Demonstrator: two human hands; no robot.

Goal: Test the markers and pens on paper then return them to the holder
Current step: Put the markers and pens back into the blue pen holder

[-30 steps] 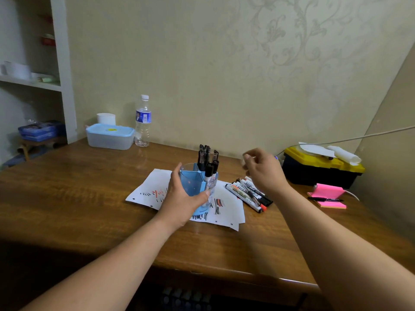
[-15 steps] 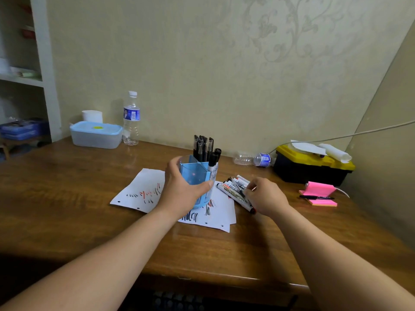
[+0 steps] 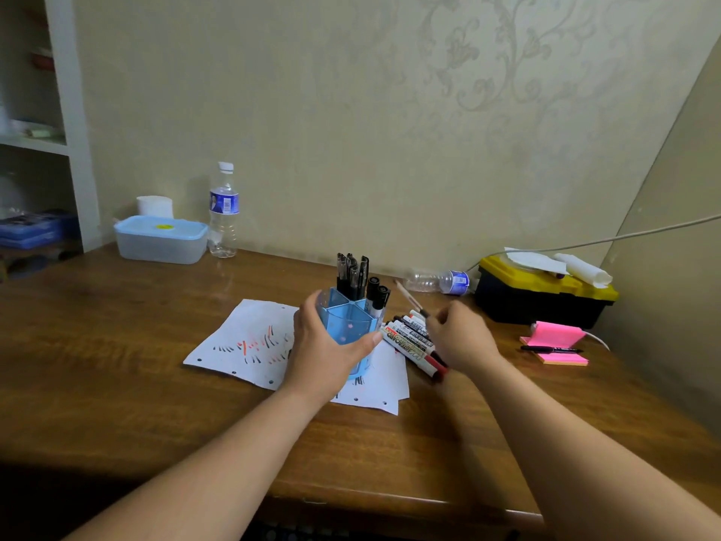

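Observation:
My left hand grips the blue pen holder, which stands on white sheets of paper marked with red and black strokes. Several black pens and two markers stand in the holder. Just to its right my right hand pinches a thin brown pen, lifted and tilted up to the left. A row of several whiteboard markers lies on the table beneath that hand.
At the back left stand a lidded plastic box, a white roll and an upright water bottle. Another bottle lies by the wall. To the right are a yellow-lidded black toolbox and pink sticky notes with a pen on them.
My right hand dropped to the marker row, then rose with the thin brown pen pinched in it. My left hand has kept its grip on the holder.

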